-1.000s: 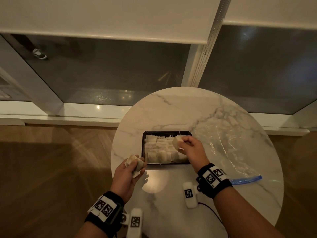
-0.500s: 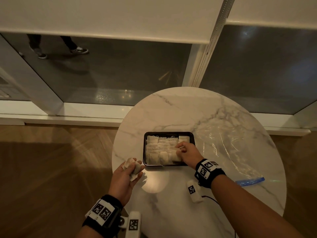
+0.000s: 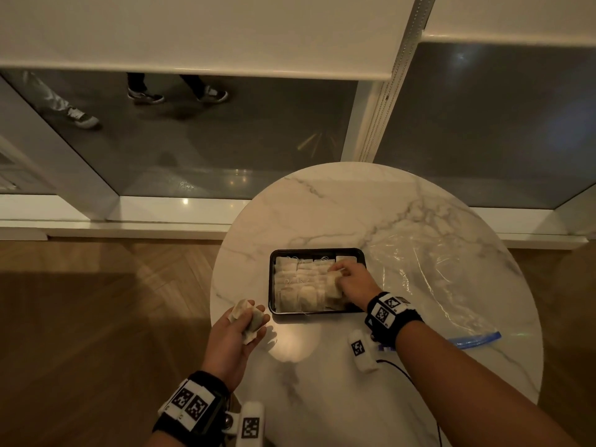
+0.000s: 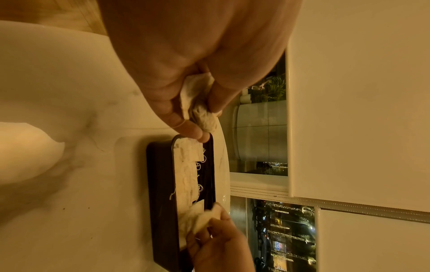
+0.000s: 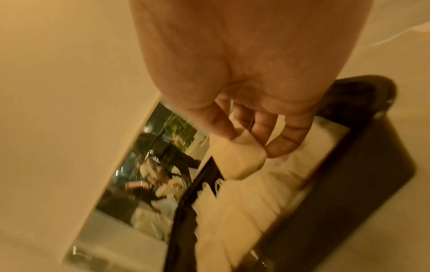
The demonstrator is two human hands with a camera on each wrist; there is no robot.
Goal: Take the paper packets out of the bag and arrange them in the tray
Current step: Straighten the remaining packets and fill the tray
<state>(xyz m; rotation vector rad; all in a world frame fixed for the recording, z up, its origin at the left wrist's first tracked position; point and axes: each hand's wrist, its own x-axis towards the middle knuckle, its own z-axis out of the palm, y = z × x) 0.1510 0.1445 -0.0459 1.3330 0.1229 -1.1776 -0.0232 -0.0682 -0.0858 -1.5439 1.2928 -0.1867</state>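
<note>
A black tray (image 3: 272,285) on the round marble table (image 3: 338,208) is filled with rows of pale paper packets (image 3: 298,283) with strings. My right hand (image 3: 337,277) reaches into the tray's right side and pinches one packet (image 5: 239,156) against the rows. The left wrist view shows that packet (image 4: 204,219) at the tray's end (image 4: 160,184). My left hand (image 3: 250,317) hovers at the table's left edge, just left of the tray's near corner. It grips a few crumpled packets (image 4: 197,103). The clear plastic bag (image 3: 429,279) lies flat to the right of the tray, its blue zip strip (image 3: 474,338) nearest me.
The table stands against a low sill and a large window with a white blind. Wooden floor lies to the left, beyond the table's edge. People's legs (image 3: 177,88) show beyond the glass. A bright lamp reflection (image 3: 290,341) sits on the marble in front of the tray.
My right hand has come down from above the tray's far right corner into the tray's right side, still with its packet. The left hand has hardly moved. Legs have appeared beyond the glass.
</note>
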